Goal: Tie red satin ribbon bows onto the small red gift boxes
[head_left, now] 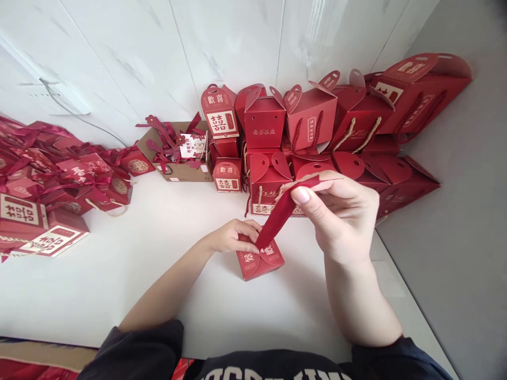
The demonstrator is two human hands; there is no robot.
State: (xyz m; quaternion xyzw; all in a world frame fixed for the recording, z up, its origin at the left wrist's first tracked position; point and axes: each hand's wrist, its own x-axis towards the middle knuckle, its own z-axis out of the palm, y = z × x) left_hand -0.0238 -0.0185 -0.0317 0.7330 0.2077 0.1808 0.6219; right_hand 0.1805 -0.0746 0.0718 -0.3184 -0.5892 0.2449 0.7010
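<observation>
A small red gift box (pixel 261 266) with pale lettering rests on the white table in front of me. My left hand (pixel 238 236) grips the top of this box, its fingers and thumb closed at the flaps. From there a dark red ribbon (pixel 275 221) rises up to the right. Its upper end is pinched between the thumb and fingers of my right hand (pixel 344 211), raised above the table. How the ribbon's lower end meets the box is partly hidden by my left fingers.
Red gift boxes (pixel 265 124) stand stacked along the wall at the back and right. An open brown box (pixel 186 172) holds ribbons and a card. Ribbon-tied boxes (pixel 83 182) pile up on the left. A grey panel (pixel 455 211) bounds the white table (pixel 158 232) on the right.
</observation>
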